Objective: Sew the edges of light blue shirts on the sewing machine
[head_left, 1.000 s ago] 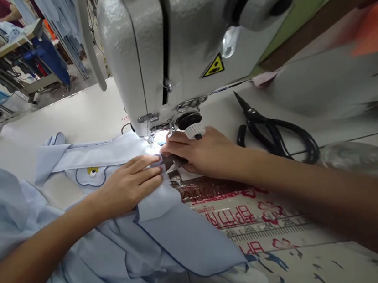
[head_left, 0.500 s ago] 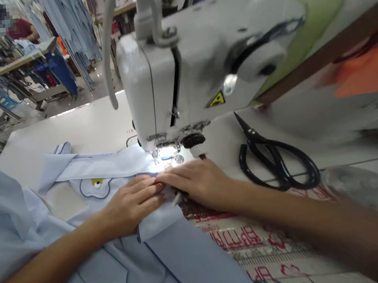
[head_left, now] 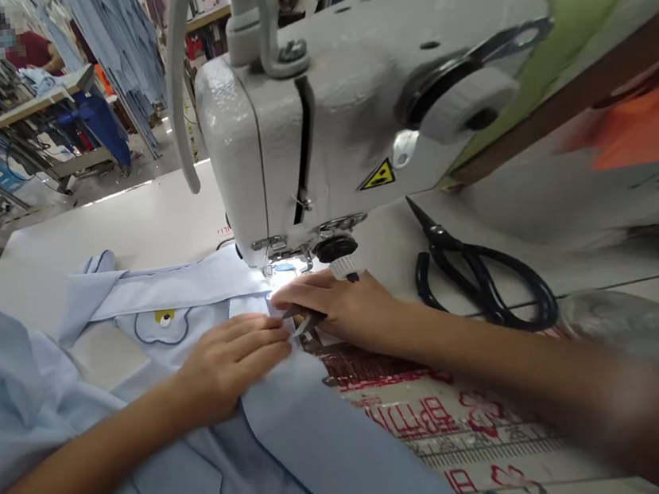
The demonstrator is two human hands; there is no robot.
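Pressing down on pale blue cloth (head_left: 341, 438), the left hand (head_left: 230, 367) lies with its fingers stretched side by side, clasping nothing that I can see. Just beside it, the right hand (head_left: 352, 308) reaches in at the bright spot below the machine (head_left: 361, 115), gripping small snips (head_left: 308, 323) beneath its fingers, with the blades poking out toward the left hand. From where I stand, part of the cloth sits at the needle, a folded strip runs leftward over the white table (head_left: 139, 214), and the rest spills toward the person in loose folds. A patch (head_left: 162, 325) with an eye shows above the left wrist. To the right lie black shears (head_left: 484, 284), near a clear dish (head_left: 633, 322); a ruler scale (head_left: 492, 447) runs below. Across the room, a co-worker (head_left: 32, 49) in dark red is at another bench (head_left: 36, 105).
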